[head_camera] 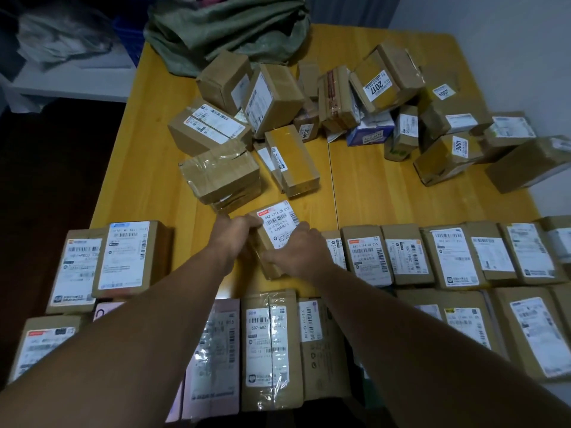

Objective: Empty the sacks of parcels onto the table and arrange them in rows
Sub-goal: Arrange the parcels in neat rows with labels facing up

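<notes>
Surface: yellow wooden table [386,193], grey wall [500,32] beyond, green sack [228,29] slumped at the far end
Loose parcels [340,97]: heaped on the far half
Rows [411,254]: two along the near edge, labels up
Held parcel [279,239]: in the farther row's gap, label up, long axis pointing away from the person
Left hand [238,233]: fingers curled on its left side
Right hand [298,251]: fingers clasping its right side

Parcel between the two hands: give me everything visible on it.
The parcel is a small brown cardboard box with a white shipping label on top: red strip, barcodes, print. It lies skewed, in the gap of the far row, over the table; whether it rests there is hidden. The left hand grips its left side, the right hand its near right edge.
</notes>
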